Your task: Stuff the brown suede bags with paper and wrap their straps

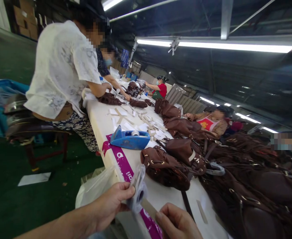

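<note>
White table (103,123), glossy brown bags (166,167); left hand (111,203) grip on crinkly clear plastic sleeve (139,190), right hand (178,223) grip unclear.

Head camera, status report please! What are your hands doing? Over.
Left hand pinching clear plastic packet. Right hand curled beside it, grip unclear. Brown bags, blue tape dispenser on table beyond.

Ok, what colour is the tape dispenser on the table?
The tape dispenser is blue, seen best in the head view.
</note>
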A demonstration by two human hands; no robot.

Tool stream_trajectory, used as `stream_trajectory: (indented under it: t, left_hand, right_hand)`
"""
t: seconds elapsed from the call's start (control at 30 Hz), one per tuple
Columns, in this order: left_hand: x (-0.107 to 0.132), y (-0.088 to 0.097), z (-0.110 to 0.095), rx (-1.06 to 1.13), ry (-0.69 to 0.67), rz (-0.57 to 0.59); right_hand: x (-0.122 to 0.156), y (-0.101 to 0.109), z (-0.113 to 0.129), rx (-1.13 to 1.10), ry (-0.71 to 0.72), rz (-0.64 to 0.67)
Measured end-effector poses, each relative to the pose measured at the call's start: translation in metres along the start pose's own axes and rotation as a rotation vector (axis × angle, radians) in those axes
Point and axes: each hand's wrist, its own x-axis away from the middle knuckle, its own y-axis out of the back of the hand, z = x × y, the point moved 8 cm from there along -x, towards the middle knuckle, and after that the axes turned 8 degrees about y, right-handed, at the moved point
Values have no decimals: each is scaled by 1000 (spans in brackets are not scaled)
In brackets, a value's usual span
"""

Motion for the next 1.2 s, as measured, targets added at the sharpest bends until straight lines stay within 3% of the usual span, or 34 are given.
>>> stream_trajectory:
  t: [0.13, 0.27, 0.47, 0.63, 0.77, 0.9, 1.03, 1.2]
  left_hand:
    - [0, 2, 2, -39, -24, -7]
    - [2, -2, -3, -94, -71, 9]
    - [0, -2, -8, -211, -177, -15]
    - [4, 9, -25, -645, -290, -241]
    - [12, 4, -47, -959, -423, -317]
    - [12, -5, -63, -1158, -530, -312]
    - [7, -14, -75, -1245, -567, -290]
    - [2, -16, -86, -1238, -548, -283]
  right_hand:
    - [-14, -10, 6, 31, 5, -53]
    - [-31, -31, 11, -91, 63, -56]
    - [-48, -61, 1, -351, 86, 90]
    - [-55, -58, 0, -526, 131, -118]
    - [-57, -63, -1, -728, 97, -181]
    - [-64, -68, 2, -752, 118, -121]
    - [-79, -67, -2, -745, 156, -228]
    - [-96, -76, -10, -896, 124, -313]
